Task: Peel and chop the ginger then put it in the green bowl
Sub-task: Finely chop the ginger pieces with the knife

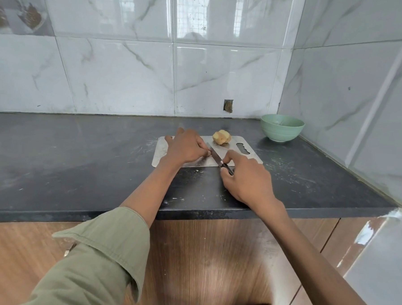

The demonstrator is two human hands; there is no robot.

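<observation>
Chopping looks underway: the right hand (245,178) grips the knife (218,159), the left hand (186,147) curls over something small (hidden) mid-board. A peeled ginger (221,137) chunk waits at the cutting board (163,150)'s far edge; the green bowl (281,128) sits in the counter's far right corner. Next: steady slices, fingertips tucked.

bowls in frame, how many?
1. The green bowl sits on the dark counter in the far right corner by the tiled wall, right of the cutting board. No others visible.

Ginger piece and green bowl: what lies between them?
Head view: the cutting board's handle end, then bare dark counter; nothing else lies between ginger piece and green bowl.
</observation>
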